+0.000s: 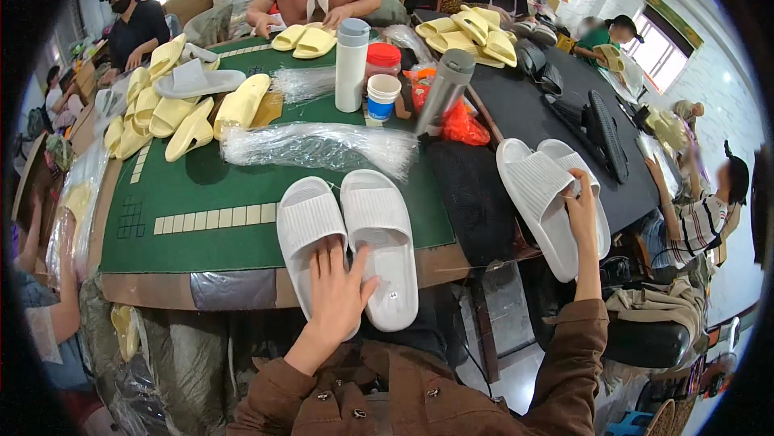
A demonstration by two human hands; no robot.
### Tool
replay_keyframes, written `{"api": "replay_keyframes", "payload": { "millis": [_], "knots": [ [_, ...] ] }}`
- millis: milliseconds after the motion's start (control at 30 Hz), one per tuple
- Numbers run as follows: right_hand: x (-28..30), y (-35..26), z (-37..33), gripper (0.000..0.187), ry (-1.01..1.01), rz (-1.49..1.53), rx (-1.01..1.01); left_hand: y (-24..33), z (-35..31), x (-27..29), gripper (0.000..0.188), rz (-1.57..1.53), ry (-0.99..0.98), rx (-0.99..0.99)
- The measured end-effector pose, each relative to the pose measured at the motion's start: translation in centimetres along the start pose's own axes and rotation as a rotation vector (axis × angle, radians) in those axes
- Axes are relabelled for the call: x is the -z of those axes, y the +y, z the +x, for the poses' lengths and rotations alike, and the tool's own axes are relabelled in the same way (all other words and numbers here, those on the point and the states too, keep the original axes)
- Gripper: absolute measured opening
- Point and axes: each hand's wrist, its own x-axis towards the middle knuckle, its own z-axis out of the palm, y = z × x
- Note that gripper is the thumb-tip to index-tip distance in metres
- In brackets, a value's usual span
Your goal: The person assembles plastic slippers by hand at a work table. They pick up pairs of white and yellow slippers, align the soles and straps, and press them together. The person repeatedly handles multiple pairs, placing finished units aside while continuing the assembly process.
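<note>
A pair of pale grey-white slide slippers [377, 215] lies in front of me, overlapping the table's near edge, toes pointing away. My left hand [337, 284] rests on them with its fingers stretched out and apart. Its fingertips reach the strap opening of the left slipper, and its thumb side lies over the right one. Off to the right, my right hand [582, 206] is closed on a second pair of grey-white slippers [534, 186], held tilted at the edge of the black table. Part of its fingers is hidden inside the strap.
Across the green table mat [218, 246] lie a bundle of clear plastic ties [314, 148] and yellow slippers [189, 131]. A white bottle [351, 69], a grey bottle [446, 93] and a paint-style cup [382, 99] stand behind. Black slippers [601, 133] sit on the right table. Several people work around.
</note>
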Motion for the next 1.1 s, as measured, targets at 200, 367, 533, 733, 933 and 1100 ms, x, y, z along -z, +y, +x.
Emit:
{"api": "replay_keyframes", "payload": {
  "millis": [200, 367, 533, 733, 933, 1100],
  "knots": [
    [0.6, -0.7, -1.1, 0.025, -0.01, 0.052, -0.079, -3.5, -0.6, 1.8, 0.045, -0.041, 0.019, 0.023],
    [-0.9, -8.1, -5.0, 0.024, -0.158, 0.187, -0.124, -9.9, -2.4, 4.5, 0.042, 0.001, 0.099, 0.204],
    [-4.1, -12.5, -6.7, 0.03, -0.36, 0.22, 0.058, -21.4, -4.9, 6.2, 0.045, 0.114, 0.193, 0.407],
    [-8.8, -16.2, -8.5, 0.028, -0.672, 0.339, 0.022, -33.8, -7.8, 9.1, 0.049, 0.553, 0.202, 0.7],
    [-14.4, -16.3, -10.1, 0.03, -0.791, 0.355, 0.034, -39.4, -10.2, 10.6, 0.044, 0.641, 0.206, 0.844],
    [-19.5, -17.6, -10.1, 0.032, -0.701, 0.536, -0.144, -27.1, -4.6, 9.1, 0.039, 0.334, 0.453, 0.525]
  ]
}}
